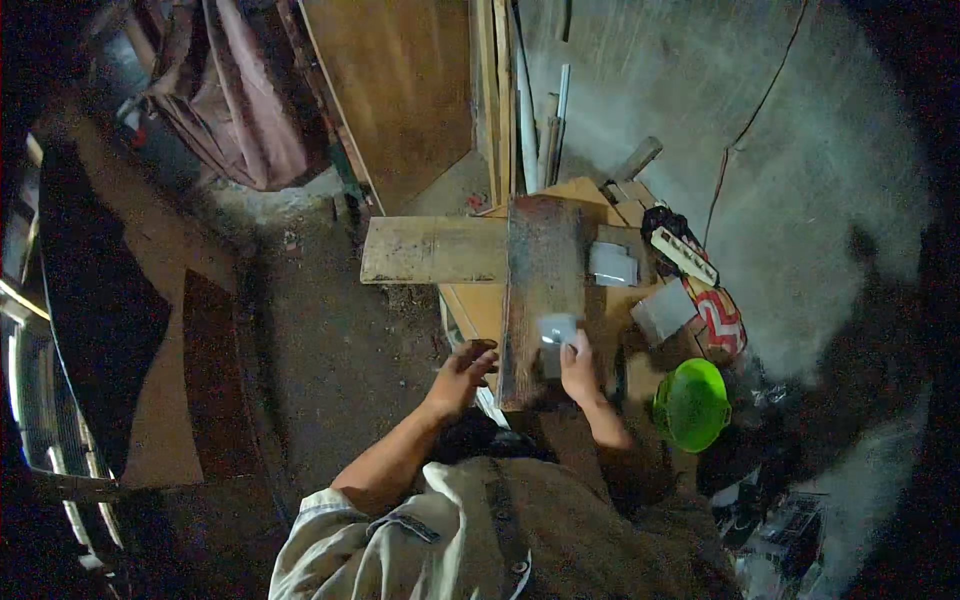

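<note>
My right hand (580,372) is closed on a small, flat, glossy white packet (557,329), thumb on top, above a worn wooden board (545,245). What the packet holds is too blurred to tell. My left hand (465,375) is by the board's left edge, its fingers loosely bent and apart, with nothing plainly held. Similar white packets (613,265) lie stacked beyond the right hand. A pale flat sheet or bag (664,312) rests to their right.
A bright green plastic basket (692,405) stands right of my right hand. Near the wall lie a white power strip (685,256) and a red-and-yellow patterned bag (720,322). A pale plank (435,250) juts out left from the board. Behind lean a wooden panel (400,90) and several poles.
</note>
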`<state>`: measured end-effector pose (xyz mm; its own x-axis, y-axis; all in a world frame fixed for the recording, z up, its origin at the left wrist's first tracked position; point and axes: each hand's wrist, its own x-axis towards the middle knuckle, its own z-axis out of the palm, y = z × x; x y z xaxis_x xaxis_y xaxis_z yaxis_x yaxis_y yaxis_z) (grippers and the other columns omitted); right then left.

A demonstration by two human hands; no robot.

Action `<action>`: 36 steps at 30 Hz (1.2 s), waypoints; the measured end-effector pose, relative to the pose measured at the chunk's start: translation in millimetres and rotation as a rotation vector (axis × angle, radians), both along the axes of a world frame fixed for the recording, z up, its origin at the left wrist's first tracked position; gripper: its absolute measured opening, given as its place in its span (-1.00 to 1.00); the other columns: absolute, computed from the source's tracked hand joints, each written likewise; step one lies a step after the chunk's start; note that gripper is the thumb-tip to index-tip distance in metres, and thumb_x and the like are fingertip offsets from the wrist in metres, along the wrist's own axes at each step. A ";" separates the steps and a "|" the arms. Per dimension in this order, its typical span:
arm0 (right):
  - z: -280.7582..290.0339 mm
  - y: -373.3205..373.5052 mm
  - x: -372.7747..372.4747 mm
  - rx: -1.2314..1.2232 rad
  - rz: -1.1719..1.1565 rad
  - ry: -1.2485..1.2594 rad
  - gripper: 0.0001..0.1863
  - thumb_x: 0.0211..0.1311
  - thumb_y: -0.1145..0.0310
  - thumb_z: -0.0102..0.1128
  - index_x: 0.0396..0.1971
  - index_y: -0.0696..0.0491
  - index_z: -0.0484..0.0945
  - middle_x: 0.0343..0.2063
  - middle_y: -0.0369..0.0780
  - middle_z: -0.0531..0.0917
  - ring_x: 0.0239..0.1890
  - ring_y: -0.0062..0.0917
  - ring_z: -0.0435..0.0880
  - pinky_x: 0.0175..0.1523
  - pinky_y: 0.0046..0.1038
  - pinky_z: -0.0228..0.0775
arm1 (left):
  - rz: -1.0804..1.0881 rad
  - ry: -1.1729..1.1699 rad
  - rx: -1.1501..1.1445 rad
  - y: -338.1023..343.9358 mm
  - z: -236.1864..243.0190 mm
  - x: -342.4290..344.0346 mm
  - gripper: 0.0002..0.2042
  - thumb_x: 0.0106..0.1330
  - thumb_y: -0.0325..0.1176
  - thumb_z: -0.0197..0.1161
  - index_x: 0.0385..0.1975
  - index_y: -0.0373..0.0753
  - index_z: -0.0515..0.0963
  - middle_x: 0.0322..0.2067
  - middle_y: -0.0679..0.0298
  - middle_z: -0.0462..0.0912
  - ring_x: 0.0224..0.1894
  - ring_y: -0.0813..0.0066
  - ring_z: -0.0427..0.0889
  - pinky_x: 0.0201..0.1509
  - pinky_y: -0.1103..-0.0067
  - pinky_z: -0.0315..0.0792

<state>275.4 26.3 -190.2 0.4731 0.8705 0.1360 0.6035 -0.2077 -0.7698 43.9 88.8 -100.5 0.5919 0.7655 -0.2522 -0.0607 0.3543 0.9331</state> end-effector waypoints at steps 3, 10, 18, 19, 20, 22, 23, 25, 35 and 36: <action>38.6 -5.5 -17.8 0.074 0.044 0.855 -0.41 0.22 0.38 -0.03 0.21 0.17 0.01 -0.01 -0.12 0.36 0.03 -0.41 0.34 0.11 -0.39 0.15 | -0.022 0.030 0.000 -6.2 39.1 15.8 -0.60 0.27 -0.15 0.05 -0.01 -0.28 0.34 -0.14 0.20 0.48 -0.09 0.46 0.44 -0.12 0.55 0.35; 90.8 -23.8 -54.5 0.088 0.240 0.879 -0.47 0.12 0.43 0.06 0.11 0.15 0.20 0.01 -0.19 0.37 0.04 -0.50 0.32 0.11 -0.42 0.16 | -0.003 -0.046 -0.176 -17.6 66.6 43.4 -0.56 0.23 -0.16 0.13 -0.02 -0.35 0.35 -0.15 0.20 0.49 -0.11 0.45 0.45 -0.03 0.55 0.34; 113.8 -20.3 -61.8 0.138 0.344 0.969 -0.53 0.07 0.48 0.10 0.03 0.15 0.28 -0.16 -0.24 0.45 -0.06 -0.47 0.39 0.08 -0.43 0.19 | 0.041 -0.182 -0.158 -13.4 61.2 33.7 -0.78 0.24 -0.28 0.12 -0.25 -0.29 0.49 -0.38 0.37 0.56 -0.37 0.63 0.48 -0.29 0.68 0.37; 111.0 -19.6 -64.5 0.171 0.368 0.872 -0.54 0.07 0.52 0.07 0.03 0.15 0.27 -0.14 -0.27 0.44 -0.12 -0.56 0.42 -0.02 -0.51 0.26 | 0.053 -0.203 -0.219 -12.8 60.2 35.0 -0.81 0.24 -0.30 0.12 -0.27 -0.28 0.51 -0.40 0.40 0.55 -0.40 0.66 0.47 -0.33 0.70 0.35; 109.9 -19.7 -65.6 0.202 0.390 0.774 -0.54 0.07 0.56 0.05 0.03 0.15 0.27 -0.12 -0.30 0.44 -0.17 -0.65 0.45 -0.13 -0.59 0.34 | 0.048 -0.203 -0.219 -12.3 59.8 35.2 -0.81 0.24 -0.30 0.12 -0.27 -0.28 0.51 -0.40 0.40 0.55 -0.40 0.66 0.47 -0.33 0.70 0.35; 122.8 -27.2 -61.8 0.147 0.392 0.913 -0.59 0.05 0.54 0.07 -0.04 0.14 0.31 -0.20 -0.30 0.47 -0.27 -0.66 0.47 -0.22 -0.59 0.35 | 0.096 -0.096 -0.094 -11.2 58.3 31.6 -0.83 0.23 -0.32 0.14 -0.33 -0.28 0.53 -0.41 0.41 0.56 -0.42 0.67 0.47 -0.36 0.68 0.36; 129.5 -28.4 -60.3 0.089 0.398 1.053 -0.65 0.04 0.52 0.10 -0.10 0.14 0.36 -0.28 -0.30 0.50 -0.38 -0.66 0.50 -0.32 -0.59 0.37 | 0.088 -0.093 -0.098 -10.7 57.9 28.1 -0.83 0.23 -0.32 0.14 -0.33 -0.28 0.53 -0.41 0.41 0.56 -0.42 0.67 0.47 -0.36 0.68 0.36; 139.2 -25.7 -59.8 0.094 0.257 0.890 -0.76 -0.03 0.41 0.23 -0.37 0.13 0.40 -0.55 -0.33 0.49 -0.66 -0.71 0.40 -0.55 -0.64 0.31 | 0.153 -0.057 0.059 -9.1 59.8 19.2 -0.83 0.24 -0.29 0.14 -0.34 -0.26 0.52 -0.43 0.39 0.56 -0.39 0.67 0.45 -0.27 0.65 0.35; 104.3 -43.8 -68.9 0.352 -0.031 1.007 -0.66 0.06 0.31 0.20 -0.19 0.08 0.34 -0.36 -0.33 0.44 -0.32 -0.67 0.41 -0.25 -0.59 0.32 | 0.090 -0.163 0.114 -26.1 57.1 20.0 -0.89 0.20 -0.57 0.08 -0.30 -0.27 0.38 -0.44 0.38 0.48 -0.39 0.67 0.45 -0.34 0.67 0.37; 104.6 -43.4 -70.8 0.327 0.020 0.950 -0.66 0.09 0.29 0.16 -0.18 0.08 0.33 -0.37 -0.33 0.42 -0.32 -0.65 0.40 -0.21 -0.56 0.30 | 0.064 -0.113 0.173 -28.4 53.4 21.5 -0.87 0.19 -0.58 0.09 -0.28 -0.27 0.38 -0.43 0.38 0.48 -0.37 0.66 0.44 -0.31 0.66 0.36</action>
